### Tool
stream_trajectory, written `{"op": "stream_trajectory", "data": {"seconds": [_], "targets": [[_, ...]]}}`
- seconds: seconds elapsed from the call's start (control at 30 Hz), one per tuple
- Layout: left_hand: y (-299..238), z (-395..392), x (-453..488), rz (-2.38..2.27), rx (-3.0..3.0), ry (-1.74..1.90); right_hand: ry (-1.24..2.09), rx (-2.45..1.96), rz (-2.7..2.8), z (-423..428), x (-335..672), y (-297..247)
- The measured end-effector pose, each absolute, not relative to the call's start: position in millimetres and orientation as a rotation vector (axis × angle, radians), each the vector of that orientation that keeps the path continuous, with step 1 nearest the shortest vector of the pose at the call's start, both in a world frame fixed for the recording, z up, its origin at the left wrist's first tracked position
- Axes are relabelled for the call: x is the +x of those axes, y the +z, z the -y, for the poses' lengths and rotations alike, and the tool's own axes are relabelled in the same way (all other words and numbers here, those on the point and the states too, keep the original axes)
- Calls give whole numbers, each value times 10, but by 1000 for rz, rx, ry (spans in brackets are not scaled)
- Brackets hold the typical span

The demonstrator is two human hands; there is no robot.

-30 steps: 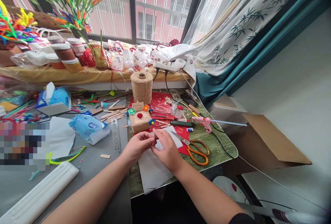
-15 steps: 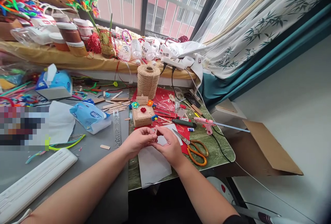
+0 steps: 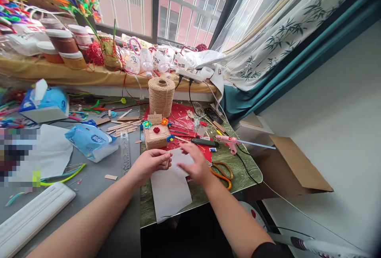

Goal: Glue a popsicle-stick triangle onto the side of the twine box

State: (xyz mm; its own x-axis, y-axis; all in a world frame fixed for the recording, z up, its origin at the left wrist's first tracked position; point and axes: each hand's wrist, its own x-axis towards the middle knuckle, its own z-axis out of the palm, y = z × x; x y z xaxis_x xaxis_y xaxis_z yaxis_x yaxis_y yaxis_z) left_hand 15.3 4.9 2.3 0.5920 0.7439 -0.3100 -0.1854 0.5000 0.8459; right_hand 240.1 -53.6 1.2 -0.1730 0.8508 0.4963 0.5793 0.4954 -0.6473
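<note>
Between the fingertips of my left hand (image 3: 153,164) is a small thin wooden piece (image 3: 168,161), mostly covered by the fingers. My right hand (image 3: 195,164) is just to its right, thumb and fingers apart, with nothing seen in it. Under both hands lies a sheet of white paper (image 3: 171,194). Beyond the left hand stands a twine-wrapped box (image 3: 155,138) with a red flower on top and blue and orange flowers at its corners. A pair of scissors (image 3: 223,172) with orange handles lies right of my right hand, its blades hidden behind that hand.
A twine spool (image 3: 161,98) stands behind the box. A pink glue gun (image 3: 229,142) and a dark green cutter (image 3: 204,142) lie to the right. Wooden sticks (image 3: 126,126), a clear ruler (image 3: 125,153), a tissue pack (image 3: 91,141) and a white paper trimmer (image 3: 38,214) are on the left.
My right hand has come off the small wooden piece and opened, moving away to the right. My left hand keeps hold of the piece. The whole view has shifted slightly.
</note>
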Motion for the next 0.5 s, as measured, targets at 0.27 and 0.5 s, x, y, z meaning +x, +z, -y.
{"op": "stream_trajectory", "data": {"seconds": [0.27,0.5], "targets": [[47,-71,138,-743,717,742,130,-1683,2253,-214,2840,-85],[53,-68,153,-684,699,815,152,-1576,2077,4,2731,1]]}}
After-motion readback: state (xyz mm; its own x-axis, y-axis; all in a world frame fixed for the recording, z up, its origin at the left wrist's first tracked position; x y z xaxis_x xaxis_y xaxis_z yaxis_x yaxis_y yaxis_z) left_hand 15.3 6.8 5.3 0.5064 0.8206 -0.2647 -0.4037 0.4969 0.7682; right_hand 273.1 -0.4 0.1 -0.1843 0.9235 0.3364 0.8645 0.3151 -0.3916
